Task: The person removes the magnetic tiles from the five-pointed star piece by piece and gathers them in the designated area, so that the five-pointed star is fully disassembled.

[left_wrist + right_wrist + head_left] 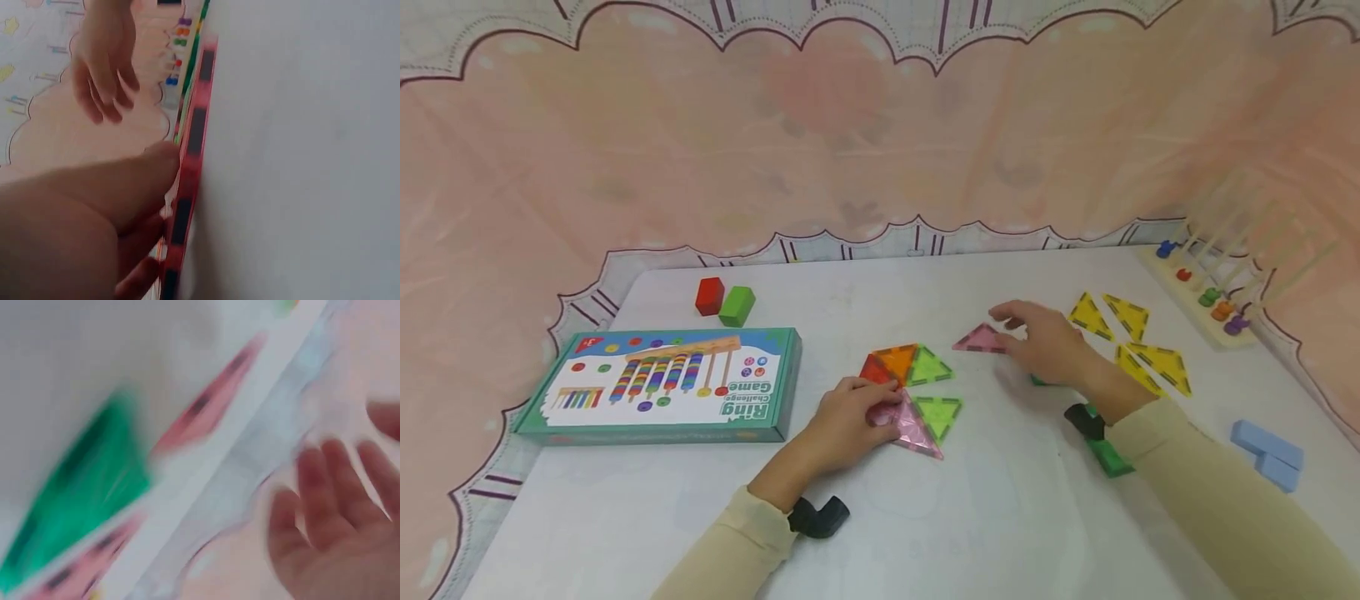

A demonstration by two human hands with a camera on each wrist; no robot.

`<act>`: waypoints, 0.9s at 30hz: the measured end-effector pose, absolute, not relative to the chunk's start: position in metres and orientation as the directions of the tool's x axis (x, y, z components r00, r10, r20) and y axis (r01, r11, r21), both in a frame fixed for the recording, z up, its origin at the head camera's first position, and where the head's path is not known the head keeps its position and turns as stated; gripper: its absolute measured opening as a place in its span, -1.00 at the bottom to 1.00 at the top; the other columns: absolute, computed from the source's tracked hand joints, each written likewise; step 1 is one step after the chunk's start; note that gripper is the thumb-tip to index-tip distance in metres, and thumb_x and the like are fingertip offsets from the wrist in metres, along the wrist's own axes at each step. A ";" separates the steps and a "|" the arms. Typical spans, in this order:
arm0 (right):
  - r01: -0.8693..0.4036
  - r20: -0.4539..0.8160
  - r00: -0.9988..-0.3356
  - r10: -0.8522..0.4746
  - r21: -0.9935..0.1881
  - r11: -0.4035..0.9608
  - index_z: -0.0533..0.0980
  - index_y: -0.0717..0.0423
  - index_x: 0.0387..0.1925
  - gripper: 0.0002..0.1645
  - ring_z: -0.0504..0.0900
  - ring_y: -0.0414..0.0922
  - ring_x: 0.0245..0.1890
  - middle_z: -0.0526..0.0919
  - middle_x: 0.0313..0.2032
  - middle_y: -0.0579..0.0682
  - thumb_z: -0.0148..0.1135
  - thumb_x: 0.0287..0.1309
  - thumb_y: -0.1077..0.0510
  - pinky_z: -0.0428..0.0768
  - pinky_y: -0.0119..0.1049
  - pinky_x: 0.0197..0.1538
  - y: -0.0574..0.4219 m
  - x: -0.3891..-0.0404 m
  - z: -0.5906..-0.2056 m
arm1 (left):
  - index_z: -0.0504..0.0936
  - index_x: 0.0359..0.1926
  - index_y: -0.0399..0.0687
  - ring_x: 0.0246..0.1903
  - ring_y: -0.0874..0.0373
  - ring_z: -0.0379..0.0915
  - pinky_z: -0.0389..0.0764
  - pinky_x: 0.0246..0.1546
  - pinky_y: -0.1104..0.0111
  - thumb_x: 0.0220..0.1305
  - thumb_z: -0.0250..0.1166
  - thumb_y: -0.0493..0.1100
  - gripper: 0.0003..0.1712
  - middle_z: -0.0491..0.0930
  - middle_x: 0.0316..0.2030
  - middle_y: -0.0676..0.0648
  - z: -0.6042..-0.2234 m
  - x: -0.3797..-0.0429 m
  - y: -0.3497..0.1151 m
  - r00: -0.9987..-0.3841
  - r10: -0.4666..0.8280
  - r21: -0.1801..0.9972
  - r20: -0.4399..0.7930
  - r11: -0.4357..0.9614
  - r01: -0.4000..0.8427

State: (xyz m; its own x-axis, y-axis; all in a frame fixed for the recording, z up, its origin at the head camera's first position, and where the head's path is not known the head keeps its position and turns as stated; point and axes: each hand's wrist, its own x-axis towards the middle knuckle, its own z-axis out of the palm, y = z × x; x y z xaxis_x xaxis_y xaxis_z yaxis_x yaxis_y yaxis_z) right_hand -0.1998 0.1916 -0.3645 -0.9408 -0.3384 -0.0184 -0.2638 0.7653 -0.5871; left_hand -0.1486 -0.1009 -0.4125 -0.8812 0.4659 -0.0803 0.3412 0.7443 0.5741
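Observation:
Translucent triangular magnetic tiles lie flat in a fan at the table's middle: a red tile [874, 368], an orange tile [898, 361], light green tiles [937, 418] and a pink tile [916, 432]. My left hand [850, 421] rests on the red and pink ones; in the left wrist view the thumb [164, 156] touches a pink tile's edge [187, 181]. Above and beside a separate pink tile [980, 338] hovers my right hand [1047, 343], fingers loosely bent and holding nothing. The right wrist view, blurred, shows that hand clear of a green tile [87, 494] and pink tiles [215, 397].
Yellow triangle tiles [1161, 367] lie right of my right hand, with a green tile [1108, 457] partly under that forearm. A Ring Challenge Game box [662, 383], red block [710, 297], green block [737, 306], blue blocks [1270, 450] and pegged wooden stand [1195, 296] surround the work.

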 end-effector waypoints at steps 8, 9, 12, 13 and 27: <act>-0.380 -0.169 -0.809 -0.563 -0.581 0.720 0.45 0.01 -0.02 -0.61 0.44 -0.27 -0.26 0.54 -0.24 -0.21 0.17 0.09 0.03 0.47 -0.40 -0.21 0.149 -0.146 -0.377 | 0.37 0.15 0.40 0.16 0.20 0.07 0.25 0.10 0.17 0.19 0.16 -0.16 -0.48 0.20 0.18 0.32 -0.409 -0.159 -0.119 -0.811 0.561 0.678 -0.169 0.663 0.317; -0.355 -0.197 -0.810 -0.553 -0.587 0.728 0.45 0.00 -0.03 -0.62 0.45 -0.28 -0.27 0.54 -0.27 -0.23 0.18 0.08 0.04 0.47 -0.40 -0.21 0.147 -0.143 -0.378 | 0.38 0.15 0.38 0.16 0.21 0.07 0.24 0.10 0.19 0.18 0.16 -0.17 -0.48 0.20 0.18 0.33 -0.408 -0.160 -0.119 -0.807 0.564 0.690 -0.174 0.655 0.309; -0.294 -0.256 -0.812 -0.524 -0.596 0.747 0.45 -0.02 -0.05 -0.62 0.47 -0.28 -0.29 0.54 -0.32 -0.24 0.20 0.06 0.04 0.48 -0.37 -0.20 0.142 -0.135 -0.380 | 0.40 0.16 0.29 0.16 0.22 0.08 0.23 0.12 0.22 0.16 0.19 -0.16 -0.48 0.23 0.17 0.29 -0.408 -0.161 -0.120 -0.800 0.576 0.715 -0.166 0.630 0.305; -0.280 -0.270 -0.808 -0.524 -0.606 0.744 0.45 -0.02 -0.05 -0.63 0.49 -0.27 -0.28 0.55 -0.32 -0.23 0.21 0.06 0.04 0.49 -0.35 -0.19 0.141 -0.134 -0.380 | 0.40 0.16 0.29 0.14 0.21 0.08 0.23 0.11 0.22 0.15 0.22 -0.13 -0.48 0.23 0.16 0.27 -0.408 -0.161 -0.119 -0.804 0.570 0.715 -0.168 0.632 0.298; -0.136 -0.339 -0.795 -0.502 -0.708 0.693 0.44 0.00 -0.07 -0.62 0.48 -0.21 -0.33 0.54 -0.34 -0.19 0.23 0.05 0.04 0.50 -0.30 -0.25 0.139 -0.126 -0.379 | 0.46 0.10 0.28 0.02 0.13 0.17 0.36 -0.03 0.21 -0.03 0.36 0.07 -0.41 0.36 0.01 0.11 -0.411 -0.148 -0.100 -0.895 0.428 0.594 -0.125 0.755 0.278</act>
State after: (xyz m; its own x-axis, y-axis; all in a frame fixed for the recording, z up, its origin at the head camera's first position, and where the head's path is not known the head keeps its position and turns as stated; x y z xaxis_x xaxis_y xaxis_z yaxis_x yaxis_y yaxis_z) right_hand -0.1258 0.1391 -0.3788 -0.7953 -0.5024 -0.3392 -0.1360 0.6931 -0.7079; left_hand -0.1484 -0.0996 -0.4115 -0.8950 0.4282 -0.1247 0.2783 0.7547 0.5941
